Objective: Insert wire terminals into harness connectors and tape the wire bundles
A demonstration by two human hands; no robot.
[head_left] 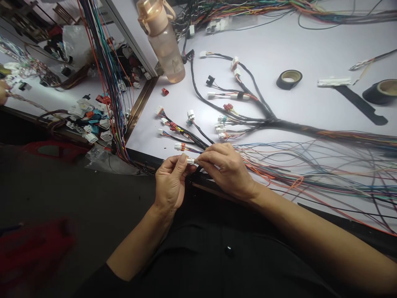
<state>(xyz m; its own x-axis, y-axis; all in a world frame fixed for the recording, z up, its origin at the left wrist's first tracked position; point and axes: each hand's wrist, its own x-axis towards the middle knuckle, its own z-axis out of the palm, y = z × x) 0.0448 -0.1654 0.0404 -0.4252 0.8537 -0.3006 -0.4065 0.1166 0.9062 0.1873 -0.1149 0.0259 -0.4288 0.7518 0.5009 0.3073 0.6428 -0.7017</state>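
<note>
A small white connector (190,161) is pinched between the thumb and fingers of my left hand (171,180), near the table's front edge. From the right, my right hand (228,167) meets it with thumb and forefinger pressed together at the connector's end; what those fingertips hold is too small to make out. Just beyond my hands lie wire branches tipped with connectors, among them a white and orange one (180,147). A black taped harness (297,127) runs off to the right, with loose coloured wires (288,174) beside it.
A water bottle (167,51) stands at the back left of the table. Black tape rolls (289,79) (383,91) and a black-handled tool (361,105) lie on the right. Hanging wires (107,70) and a connector pile (91,120) are at left. A person's hand shows at the far left edge.
</note>
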